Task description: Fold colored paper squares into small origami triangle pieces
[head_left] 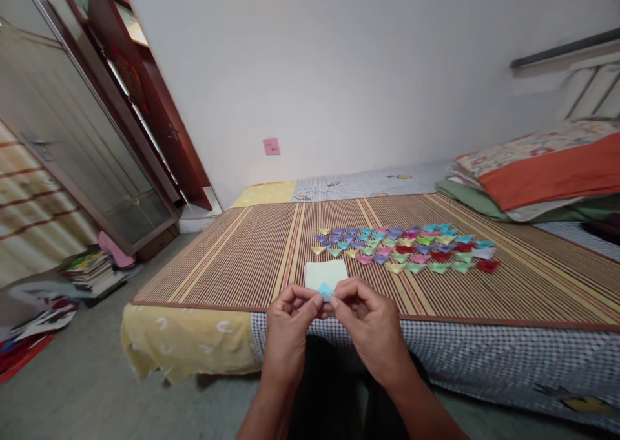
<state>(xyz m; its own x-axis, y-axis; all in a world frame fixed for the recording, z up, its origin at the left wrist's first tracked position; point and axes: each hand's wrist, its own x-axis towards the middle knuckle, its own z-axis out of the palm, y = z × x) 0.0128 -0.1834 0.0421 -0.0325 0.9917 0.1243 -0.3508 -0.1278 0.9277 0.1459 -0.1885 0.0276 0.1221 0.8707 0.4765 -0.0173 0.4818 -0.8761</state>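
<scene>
Blue paper on the bed side: the blue paper (pixel 326 291) is over the near edge of the bed (pixel 484 353), between both hands.
Striped mat: the mat (pixel 232 252) covers much of the bed; its right end runs out of view.
Rows: small folded shapes (pixel 402 249) in many colours lie finished, by their look, on the mat beyond the right hand.
Pale pad: the pad (pixel 325 272) lies flat just behind the blue paper, its top sheet apparently unfolded; how many sheets remain cannot be told, and its near edge is hidden.
Right hand: thumb and forefinger of the right hand (pixel 372 327) pinch one side.
Left hand: the left hand (pixel 290 327) pinches the other.
Creases: partly folded, I judge; fingertips cover both ends, and the folds are too small to read.
</scene>
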